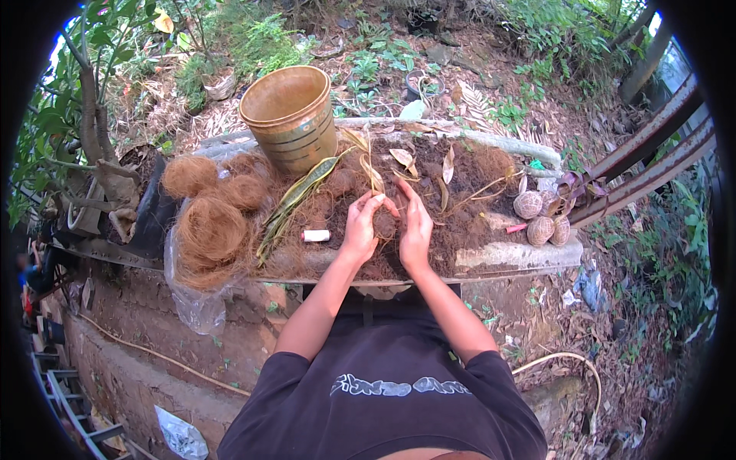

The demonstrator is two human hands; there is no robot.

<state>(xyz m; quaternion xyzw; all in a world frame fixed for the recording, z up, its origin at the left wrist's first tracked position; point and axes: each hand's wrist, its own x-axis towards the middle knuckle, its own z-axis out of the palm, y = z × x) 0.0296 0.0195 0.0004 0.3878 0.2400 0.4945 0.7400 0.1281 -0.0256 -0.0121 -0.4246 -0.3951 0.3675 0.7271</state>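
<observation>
A small dark brown ball of soil (385,225) is between my two hands, just above the soil bed. A plant with yellowish, drooping leaves (373,173) rises from it. My left hand (363,228) curls around the ball's left side, its thumb and fingers near the plant's base. On the right, my right hand (415,229) is cupped with its fingers stretched out straight, its palm facing the ball. A spool of white thread (316,236) lies left of my left hand. Long green leaves with yellow edges (295,201) lie beyond the spool.
A yellow-brown pot (291,123) stands at the back left of the soil-covered slab (521,259). Heaps of brown coconut fibre (211,234) sit on a clear plastic bag (195,303) at left. Several string-wrapped balls (540,229) are at right, near rusty metal bars (652,169).
</observation>
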